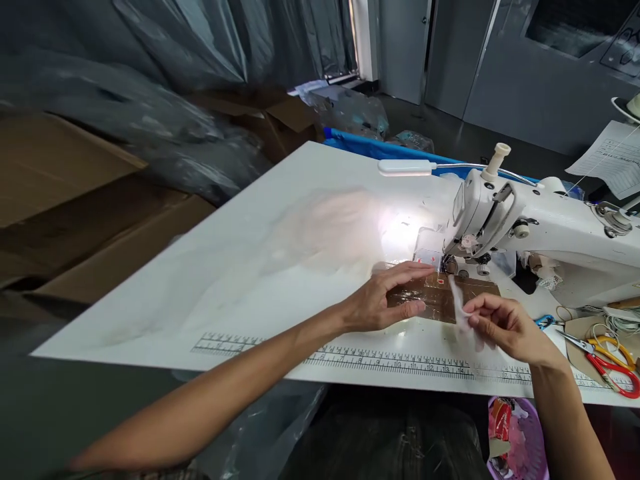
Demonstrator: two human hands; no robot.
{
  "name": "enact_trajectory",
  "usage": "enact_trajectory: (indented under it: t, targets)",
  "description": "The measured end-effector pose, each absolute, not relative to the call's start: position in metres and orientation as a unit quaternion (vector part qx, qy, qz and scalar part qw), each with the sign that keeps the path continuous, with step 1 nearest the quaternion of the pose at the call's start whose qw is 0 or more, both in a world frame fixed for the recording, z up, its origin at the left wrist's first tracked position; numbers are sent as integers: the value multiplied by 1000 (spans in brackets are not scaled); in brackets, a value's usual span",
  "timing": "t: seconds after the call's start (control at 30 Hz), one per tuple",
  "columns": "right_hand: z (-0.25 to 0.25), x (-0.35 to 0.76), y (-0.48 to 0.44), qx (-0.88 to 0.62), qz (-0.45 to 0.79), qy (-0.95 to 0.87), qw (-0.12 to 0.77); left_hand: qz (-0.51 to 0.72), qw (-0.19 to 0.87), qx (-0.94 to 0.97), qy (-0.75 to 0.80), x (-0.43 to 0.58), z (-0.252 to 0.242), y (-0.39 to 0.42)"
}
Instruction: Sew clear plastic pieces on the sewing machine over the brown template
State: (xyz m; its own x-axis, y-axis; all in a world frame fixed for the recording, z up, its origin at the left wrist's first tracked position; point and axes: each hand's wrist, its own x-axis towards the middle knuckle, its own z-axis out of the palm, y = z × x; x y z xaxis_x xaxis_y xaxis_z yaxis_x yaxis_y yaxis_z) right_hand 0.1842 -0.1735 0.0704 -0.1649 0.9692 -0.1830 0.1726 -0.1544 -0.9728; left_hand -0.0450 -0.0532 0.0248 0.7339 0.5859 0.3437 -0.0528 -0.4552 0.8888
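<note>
My left hand [385, 297] lies with its fingers stretched out on the brown taped patch [435, 305] of the sewing table, close to the needle area. A thin, whitish, sheer strip of fabric [457, 300] is pinched between the thumb and fingers of my right hand [505, 327]. The strip runs up toward the presser foot [444, 263] of the white sewing machine [545, 227]; its lower part is blurred. Whether its upper end sits under the foot, I cannot tell.
A lamp [405, 168] lights the white tabletop [240, 273]. Red-handled scissors [617, 373] and other tools lie at the right, by a printed ruler [400, 365]. A purple basket [537, 433] stands below the edge. Cardboard boxes [125, 267] sit at the left.
</note>
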Motion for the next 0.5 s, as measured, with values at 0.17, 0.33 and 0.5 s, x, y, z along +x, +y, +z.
enact_trajectory:
  t: [0.17, 0.33, 0.5]
  targets:
    - [72, 176, -176, -471, 590, -551, 356, 236, 554, 789, 126, -52, 24, -52]
    - [60, 230, -185, -621, 441, -472, 444, 231, 486, 823, 184, -47, 19, -56]
    - [45, 282, -182, -801, -33, -306, 513, 243, 397, 870, 161, -40, 10, -60]
